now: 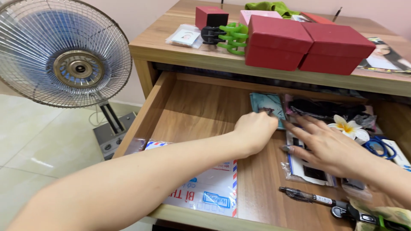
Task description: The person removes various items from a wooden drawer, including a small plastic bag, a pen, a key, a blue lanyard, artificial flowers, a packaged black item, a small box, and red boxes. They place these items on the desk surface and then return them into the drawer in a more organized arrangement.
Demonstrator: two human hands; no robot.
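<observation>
Nearest the camera, a printed envelope and a black pen are seen lying at the front of the open wooden drawer. Further in, the left hand is curled, fingertips pinched on the lower edge of a teal card lying flat at the drawer's back. The right hand is spread open just beside it, palm down on a plastic packet, nothing gripped. Beyond, two red boxes and a green hair claw are set on the worktop. A standing fan is placed on the tiled floor to the left.
</observation>
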